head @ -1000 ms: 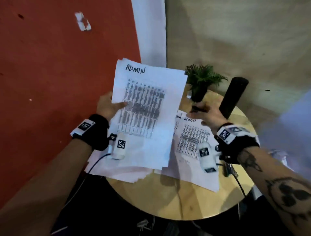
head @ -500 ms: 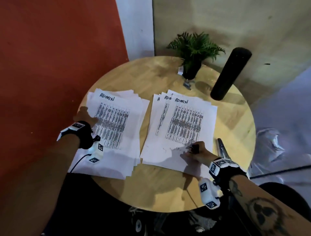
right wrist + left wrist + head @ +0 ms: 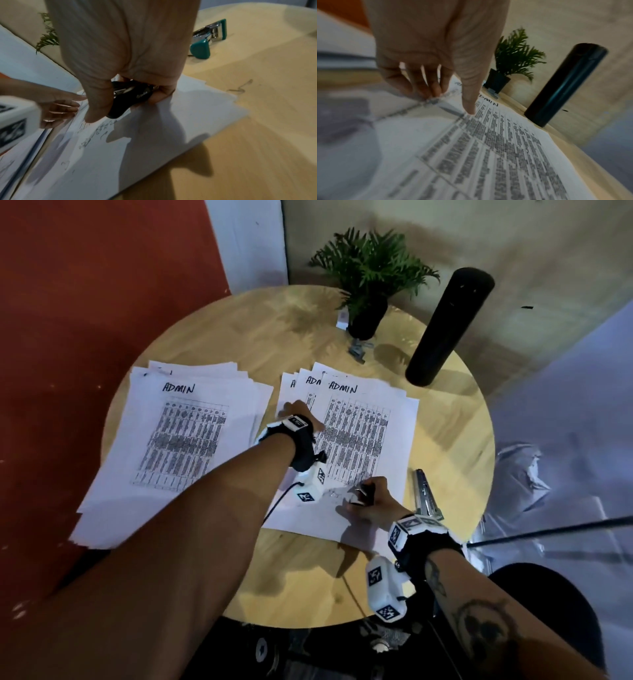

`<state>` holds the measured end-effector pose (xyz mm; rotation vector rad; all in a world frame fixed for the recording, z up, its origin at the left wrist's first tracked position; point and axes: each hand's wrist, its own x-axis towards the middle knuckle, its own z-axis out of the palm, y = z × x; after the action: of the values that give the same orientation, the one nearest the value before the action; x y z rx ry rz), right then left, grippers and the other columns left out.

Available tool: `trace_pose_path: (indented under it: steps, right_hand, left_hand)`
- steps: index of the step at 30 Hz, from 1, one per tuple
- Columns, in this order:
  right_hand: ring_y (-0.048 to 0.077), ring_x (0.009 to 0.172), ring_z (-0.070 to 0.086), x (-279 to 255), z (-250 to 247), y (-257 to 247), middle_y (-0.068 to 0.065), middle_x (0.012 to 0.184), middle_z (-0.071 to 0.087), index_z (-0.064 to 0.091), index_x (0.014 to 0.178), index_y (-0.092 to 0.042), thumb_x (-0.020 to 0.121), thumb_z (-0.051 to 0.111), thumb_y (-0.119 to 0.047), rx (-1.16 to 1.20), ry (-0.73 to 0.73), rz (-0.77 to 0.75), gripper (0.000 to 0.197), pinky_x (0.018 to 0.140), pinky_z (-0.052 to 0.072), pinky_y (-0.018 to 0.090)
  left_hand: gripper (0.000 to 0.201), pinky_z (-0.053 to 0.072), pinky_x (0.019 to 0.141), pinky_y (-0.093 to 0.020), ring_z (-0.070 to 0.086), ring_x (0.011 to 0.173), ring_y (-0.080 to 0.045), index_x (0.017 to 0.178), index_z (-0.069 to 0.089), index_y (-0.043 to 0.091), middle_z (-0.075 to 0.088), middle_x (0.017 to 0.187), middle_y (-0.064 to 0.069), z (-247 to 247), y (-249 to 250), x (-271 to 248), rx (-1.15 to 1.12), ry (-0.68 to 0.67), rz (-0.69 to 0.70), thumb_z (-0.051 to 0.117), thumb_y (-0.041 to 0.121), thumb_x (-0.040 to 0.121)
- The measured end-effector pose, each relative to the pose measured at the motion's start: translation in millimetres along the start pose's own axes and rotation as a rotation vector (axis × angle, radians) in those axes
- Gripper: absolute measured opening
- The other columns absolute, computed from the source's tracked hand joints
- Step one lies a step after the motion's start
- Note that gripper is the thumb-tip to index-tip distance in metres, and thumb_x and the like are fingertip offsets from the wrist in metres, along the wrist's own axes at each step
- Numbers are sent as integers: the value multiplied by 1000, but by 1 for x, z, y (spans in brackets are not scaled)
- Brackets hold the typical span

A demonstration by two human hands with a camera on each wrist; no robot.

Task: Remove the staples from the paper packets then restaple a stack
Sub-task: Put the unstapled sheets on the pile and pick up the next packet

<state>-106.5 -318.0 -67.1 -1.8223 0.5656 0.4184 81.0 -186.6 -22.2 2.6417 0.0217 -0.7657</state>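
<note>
Since half a sec ago your left hand (image 3: 297, 416) has crossed from the left paper stack (image 3: 178, 436) to the right-hand packets (image 3: 359, 446), fingers straight, tips pressing the top sheet's left edge. Just right of that press, your right hand (image 3: 371, 499) grips a black staple remover (image 3: 127, 98) w/ thumb and fingers curled round it, low on the page. Stapler (image 3: 426, 496) lies on the table just beyond that grip. Risk: yank w/o a firm hold-down and the sheet likely tears or the fanned pile skids. Packets: white, "ADMIN" handwritten up top, dense printed tables, edges offset.
</note>
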Motion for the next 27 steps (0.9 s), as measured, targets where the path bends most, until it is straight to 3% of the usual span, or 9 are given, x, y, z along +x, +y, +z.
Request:
trace_pose_path:
  steps: [2, 6, 10, 13, 16, 18, 23, 25, 27]
  right_hand:
    - [17, 92, 47, 1, 3, 0, 8, 99, 46, 32, 104, -10, 71, 79, -7, -47, 3, -26, 57, 76, 41, 30]
    - [18, 91, 47, 3, 1, 2, 11, 101, 48, 32, 102, -12, 71, 79, -10, -50, -7, -39, 56, 78, 45, 39]
    - [18, 92, 45, 3, -2, 1, 9, 102, 46, 31, 103, -14, 73, 77, -13, -47, -80, -34, 54, 79, 45, 37]
    - [17, 92, 45, 2, -2, 3, 7, 100, 45, 31, 102, -14, 73, 77, -12, -32, -55, -43, 54, 75, 42, 32]
    - [19, 95, 47, 3, -2, 3, 8, 103, 46, 31, 102, -15, 72, 78, -16, -27, -82, -12, 56, 80, 46, 40]
    - [17, 94, 47, 0, -3, -2, 8, 103, 46, 31, 102, -14, 74, 77, -14, 20, -86, 6, 54, 79, 44, 37]
    - [15, 89, 52, -29, -24, -7, 3, 99, 57, 47, 107, -8, 80, 73, -11, 207, 3, 3, 38, 59, 42, 11]
    - [10, 80, 57, -42, -42, -16, 8, 102, 62, 55, 107, -7, 77, 74, -6, 355, 135, -47, 36, 54, 42, 9]
    - [7, 60, 58, -50, -66, -37, 6, 93, 64, 59, 104, -8, 70, 80, -12, 501, 217, -126, 39, 46, 42, 16]
  left_hand:
    - [51, 50, 89, -37, 62, 103, -32, 110, 60, -1, 64, 116, -19, 5, 6, 5, -73, -25, -55, 71, 39, 80]
    - [44, 43, 90, -28, 59, 108, -22, 119, 61, 10, 63, 119, -5, -6, 13, 5, -73, -121, -50, 67, 38, 85]
    - [70, 38, 97, -34, 48, 125, -32, 139, 38, 0, 46, 141, -16, -17, 24, 8, -310, -149, -48, 64, 38, 87]
    - [65, 35, 100, -31, 43, 130, -31, 140, 35, -3, 41, 144, -17, -12, 28, 7, -327, -154, -82, 61, 30, 90]
    - [67, 34, 103, -32, 42, 131, -32, 141, 33, -4, 40, 145, -19, -3, 21, 2, -373, -99, -84, 63, 27, 89]
    - [72, 37, 101, -34, 45, 128, -33, 141, 33, -4, 42, 143, -20, 1, 15, 0, -464, -79, -51, 69, 24, 85]
    - [41, 41, 89, -27, 58, 111, -25, 122, 58, -1, 61, 121, -14, -5, 1, -26, -664, 11, 225, 67, 15, 86]
    - [35, 42, 87, -25, 63, 97, -17, 117, 61, -1, 67, 107, -9, -14, -4, -39, -756, 29, 313, 67, 9, 85]
    - [31, 44, 85, -27, 65, 80, -3, 113, 63, 3, 73, 88, 5, -24, -7, -52, -870, 6, 362, 68, 4, 82]
